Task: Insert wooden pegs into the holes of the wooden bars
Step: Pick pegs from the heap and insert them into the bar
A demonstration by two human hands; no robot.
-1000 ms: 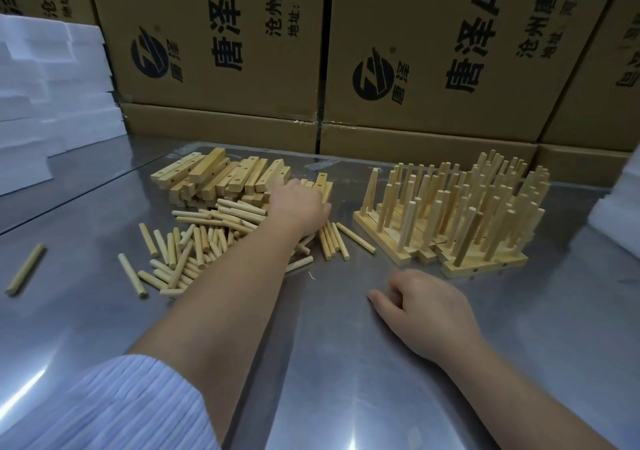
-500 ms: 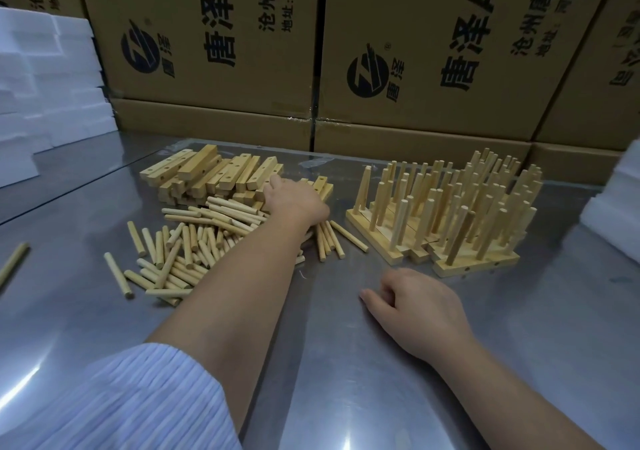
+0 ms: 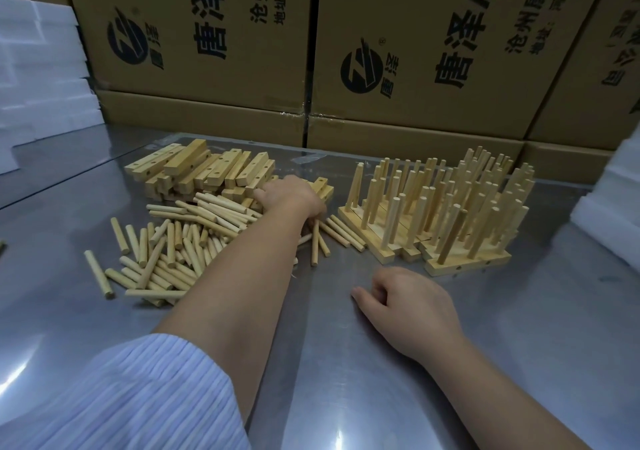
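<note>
Status: roughly mid-batch, by my read.

Done: a cluster of pegged bars (image 3: 440, 214) sits right of centre on the desk (image 3: 519, 363). The bars are packed side by side with their pegs standing up, some leaning a little. It's too dense to count.

Left: a stack of bare bars (image 3: 201, 172) at upper centre-left, several layers deep, holes visible and empty. Loose pegs (image 3: 162, 255) are spread in front of it, and a few more lie between my left wrist and the pegged cluster. Peg supply looks ample for what remains.

My left hand (image 3: 291, 195) is stretched out over the right end of the bare stack, where bars and pegs meet. Its fingers (image 3: 263, 195) point away from the camera and are blurred, so I can't tell whether they hold a bar or only touch the pile.

My right hand (image 3: 408, 307) rests on the desk at lower centre, loosely curled with nothing in it, apart from the pegged cluster.

No bar lies in front of me in a working position, so the current step looks like fetching the next bare one. The bare stack looks about as large as the finished cluster, so plenty is left.

Cartons (image 3: 194, 34) and foam blocks (image 3: 38, 69) along the top edge aren't in play.
</note>
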